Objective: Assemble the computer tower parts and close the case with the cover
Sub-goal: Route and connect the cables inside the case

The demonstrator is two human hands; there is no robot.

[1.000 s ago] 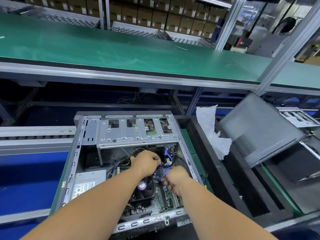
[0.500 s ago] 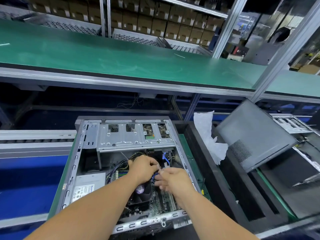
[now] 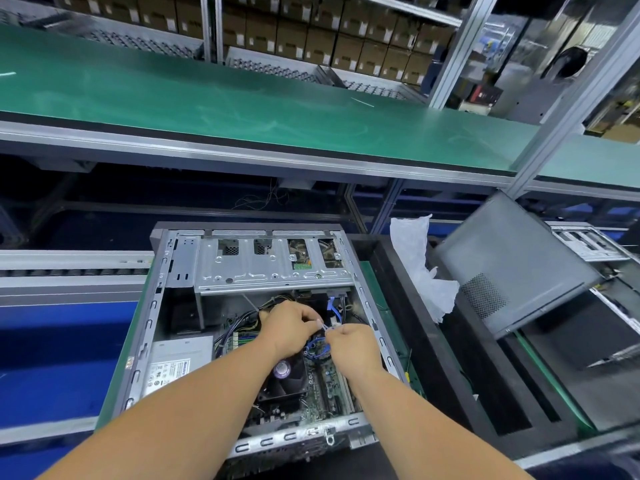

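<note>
An open computer case (image 3: pixel 152 323) is lying on its side on the line, its insides facing up. Over the middle of it, the left hand (image 3: pixel 287 327) is pinching one end of a small white tie (image 3: pixel 325 326), and the right hand (image 3: pixel 353 344) is pinching the other end, above a loop of blue cable (image 3: pixel 317 346). This looks like cable tidying; next, the tie probably needs cinching. Further right, the grey cover (image 3: pixel 512 258) is leaning apart, not yet fitted. The fingertips and the tie are blurring together, too small to read.
</note>
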